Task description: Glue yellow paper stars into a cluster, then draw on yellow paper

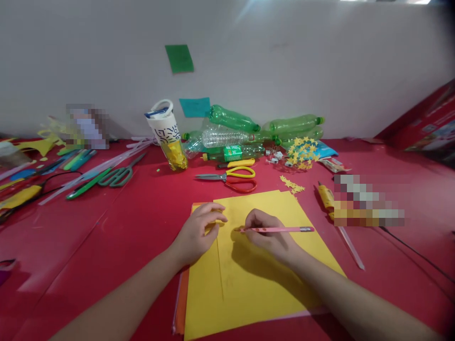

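Yellow paper (270, 289) lies in front of me on a stack with orange and pale sheets showing at its edges. My right hand (270, 237) is closed around a pink pencil (284, 229), its tip touching or just over the paper and its eraser end pointing right. My left hand (199, 232) rests at the paper's upper left edge with fingers apart and nothing in them. Just beyond the paper lie scissors with yellow and red handles (240, 179) and a yellow cutter (241, 163).
Several plastic bottles (234, 118) lie along the wall beside a white patterned cup (165, 130). Yellow star cutouts (302, 154) are at back right. A yellow glue gun (326, 196) with a cable lies right. Green-handled scissors (115, 177) and a green cutter (88, 183) lie left.
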The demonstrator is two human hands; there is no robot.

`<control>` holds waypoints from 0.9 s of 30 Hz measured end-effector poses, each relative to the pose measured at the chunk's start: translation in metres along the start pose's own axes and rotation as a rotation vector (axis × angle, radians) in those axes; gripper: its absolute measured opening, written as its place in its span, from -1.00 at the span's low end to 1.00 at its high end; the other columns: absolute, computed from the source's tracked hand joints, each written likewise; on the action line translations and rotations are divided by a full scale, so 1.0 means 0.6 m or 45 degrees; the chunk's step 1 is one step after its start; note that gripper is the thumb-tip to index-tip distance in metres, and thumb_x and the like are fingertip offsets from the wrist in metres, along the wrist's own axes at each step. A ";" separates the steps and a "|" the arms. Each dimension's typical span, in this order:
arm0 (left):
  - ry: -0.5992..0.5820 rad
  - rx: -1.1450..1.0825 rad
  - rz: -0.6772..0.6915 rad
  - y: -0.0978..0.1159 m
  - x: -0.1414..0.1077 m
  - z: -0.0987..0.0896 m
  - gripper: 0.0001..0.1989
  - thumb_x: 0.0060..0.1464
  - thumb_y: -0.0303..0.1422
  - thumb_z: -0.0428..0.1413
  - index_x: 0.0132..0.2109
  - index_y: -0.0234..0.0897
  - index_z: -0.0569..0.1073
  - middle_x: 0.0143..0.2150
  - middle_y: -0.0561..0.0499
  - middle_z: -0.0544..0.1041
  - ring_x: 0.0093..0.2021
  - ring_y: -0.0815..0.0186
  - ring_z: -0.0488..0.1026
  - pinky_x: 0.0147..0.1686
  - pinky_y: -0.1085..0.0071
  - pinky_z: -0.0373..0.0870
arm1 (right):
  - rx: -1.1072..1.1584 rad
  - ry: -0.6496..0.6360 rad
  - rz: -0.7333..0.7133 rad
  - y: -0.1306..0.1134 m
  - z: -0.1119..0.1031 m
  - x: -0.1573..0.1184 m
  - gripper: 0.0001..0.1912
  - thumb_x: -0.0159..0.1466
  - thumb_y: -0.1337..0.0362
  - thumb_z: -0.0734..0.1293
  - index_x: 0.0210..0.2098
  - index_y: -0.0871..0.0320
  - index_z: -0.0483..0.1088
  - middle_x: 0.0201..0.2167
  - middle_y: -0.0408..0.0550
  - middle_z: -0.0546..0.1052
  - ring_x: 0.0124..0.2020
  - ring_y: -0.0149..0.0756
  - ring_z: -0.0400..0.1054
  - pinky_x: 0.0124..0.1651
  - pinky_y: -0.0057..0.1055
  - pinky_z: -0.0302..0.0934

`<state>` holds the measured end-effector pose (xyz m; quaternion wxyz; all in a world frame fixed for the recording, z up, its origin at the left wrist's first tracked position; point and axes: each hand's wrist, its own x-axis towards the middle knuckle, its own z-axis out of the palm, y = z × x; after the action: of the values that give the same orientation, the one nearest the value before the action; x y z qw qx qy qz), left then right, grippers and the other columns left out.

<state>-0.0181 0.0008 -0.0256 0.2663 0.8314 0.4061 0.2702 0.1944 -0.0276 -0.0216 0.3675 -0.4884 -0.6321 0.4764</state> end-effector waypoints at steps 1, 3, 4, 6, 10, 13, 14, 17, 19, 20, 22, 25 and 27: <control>0.006 -0.004 0.011 -0.002 0.000 0.001 -0.73 0.06 -0.57 -0.07 -0.22 -0.21 0.45 0.00 -0.04 0.35 0.03 0.26 0.28 0.03 0.28 0.23 | -0.003 0.000 0.014 -0.001 0.001 0.000 -0.95 0.08 0.41 0.24 -0.48 0.15 0.25 -0.60 -0.24 0.30 -0.59 -0.48 0.08 -0.56 -0.54 -0.06; -0.007 0.005 0.041 -0.005 0.001 0.003 -0.72 0.05 -0.60 -0.08 -0.27 -0.21 0.47 -0.03 -0.03 0.37 0.01 0.26 0.29 0.01 0.28 0.23 | -0.014 0.007 0.027 -0.002 0.003 0.001 -0.94 0.09 0.39 0.25 -0.50 0.16 0.24 -0.63 -0.25 0.27 -0.61 -0.49 0.06 -0.58 -0.55 -0.09; -0.016 0.010 0.051 -0.006 0.002 0.004 -0.72 0.05 -0.60 -0.08 -0.28 -0.21 0.47 -0.04 -0.03 0.37 0.00 0.26 0.29 0.00 0.28 0.24 | -0.026 0.005 0.025 -0.002 0.004 0.001 -0.93 0.09 0.38 0.25 -0.50 0.16 0.24 -0.64 -0.26 0.26 -0.61 -0.50 0.06 -0.59 -0.55 -0.10; -0.027 0.012 0.055 -0.007 0.003 0.006 -0.72 0.05 -0.60 -0.07 -0.29 -0.22 0.48 -0.07 -0.02 0.38 -0.01 0.26 0.30 -0.02 0.28 0.24 | -0.055 -0.002 0.014 0.000 0.005 0.003 -0.93 0.09 0.38 0.25 -0.51 0.17 0.24 -0.64 -0.26 0.26 -0.62 -0.50 0.06 -0.59 -0.54 -0.11; -0.043 -0.014 0.012 -0.006 0.004 0.004 -0.72 0.07 -0.58 -0.07 -0.33 -0.20 0.50 -0.06 -0.01 0.37 0.00 0.26 0.29 -0.02 0.28 0.24 | -0.057 -0.023 0.028 0.004 0.005 0.004 -0.93 0.09 0.40 0.25 -0.50 0.17 0.23 -0.64 -0.25 0.29 -0.62 -0.50 0.06 -0.59 -0.55 -0.11; -0.080 -0.007 -0.035 -0.002 0.003 0.002 -0.79 0.07 -0.50 -0.02 -0.30 -0.17 0.50 -0.03 -0.01 0.35 0.02 0.24 0.28 0.01 0.25 0.22 | -0.031 -0.025 0.057 0.005 0.005 0.005 -0.91 0.09 0.40 0.25 -0.52 0.17 0.22 -0.64 -0.24 0.30 -0.62 -0.51 0.06 -0.59 -0.55 -0.11; -0.094 0.005 -0.051 0.000 0.004 0.001 -0.83 0.05 -0.46 0.03 -0.26 -0.16 0.49 -0.03 -0.01 0.34 0.02 0.22 0.27 0.02 0.23 0.21 | -0.025 -0.025 0.063 0.004 0.005 0.005 -0.91 0.09 0.40 0.25 -0.52 0.17 0.22 -0.64 -0.24 0.30 -0.62 -0.51 0.07 -0.59 -0.55 -0.11; -0.133 0.049 -0.095 0.006 0.004 -0.001 -0.78 -0.04 -0.35 0.15 -0.17 -0.14 0.45 0.00 -0.03 0.31 0.05 0.16 0.23 0.05 0.17 0.18 | -0.023 -0.033 0.073 0.003 0.006 0.005 -0.91 0.09 0.41 0.25 -0.52 0.17 0.24 -0.63 -0.24 0.31 -0.61 -0.50 0.08 -0.58 -0.55 -0.10; -0.152 0.064 -0.108 0.008 0.003 -0.002 -0.76 -0.06 -0.34 0.16 -0.16 -0.14 0.45 0.00 -0.03 0.29 0.06 0.15 0.22 0.05 0.17 0.18 | -0.023 -0.030 0.066 0.003 0.006 0.005 -0.90 0.09 0.41 0.26 -0.53 0.17 0.24 -0.64 -0.24 0.30 -0.61 -0.51 0.07 -0.58 -0.55 -0.10; -0.156 0.064 -0.109 0.008 0.003 -0.002 -0.76 -0.05 -0.35 0.15 -0.16 -0.13 0.45 0.01 -0.02 0.29 0.05 0.16 0.22 0.05 0.18 0.19 | -0.019 -0.030 0.066 0.004 0.006 0.005 -0.90 0.09 0.41 0.26 -0.53 0.17 0.23 -0.64 -0.25 0.30 -0.61 -0.51 0.06 -0.58 -0.55 -0.10; -0.162 0.061 -0.103 0.006 0.003 -0.001 -0.78 -0.03 -0.36 0.13 -0.16 -0.11 0.45 0.00 -0.02 0.28 0.05 0.17 0.23 0.04 0.20 0.19 | -0.007 -0.040 0.073 0.004 0.006 0.005 -0.89 0.10 0.41 0.25 -0.53 0.17 0.23 -0.65 -0.26 0.29 -0.62 -0.51 0.06 -0.59 -0.56 -0.11; -0.164 0.063 -0.097 0.003 0.003 0.000 -0.79 0.00 -0.37 0.10 -0.16 -0.09 0.46 0.00 -0.01 0.28 0.05 0.18 0.22 0.05 0.20 0.19 | -0.007 -0.064 0.087 0.001 0.006 0.005 -0.89 0.10 0.42 0.25 -0.52 0.17 0.22 -0.64 -0.26 0.29 -0.61 -0.51 0.07 -0.58 -0.56 -0.09; -0.168 0.067 -0.104 0.003 0.003 0.000 -0.79 0.00 -0.38 0.09 -0.17 -0.08 0.47 0.00 0.00 0.27 0.06 0.18 0.22 0.05 0.20 0.18 | -0.005 -0.076 0.076 0.000 0.005 0.006 -0.89 0.10 0.41 0.25 -0.52 0.17 0.22 -0.63 -0.25 0.29 -0.60 -0.50 0.08 -0.56 -0.55 -0.06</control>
<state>-0.0160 0.0013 -0.0237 0.2815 0.8368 0.4282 0.1931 0.1906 -0.0251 -0.0224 0.3333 -0.4933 -0.6287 0.5003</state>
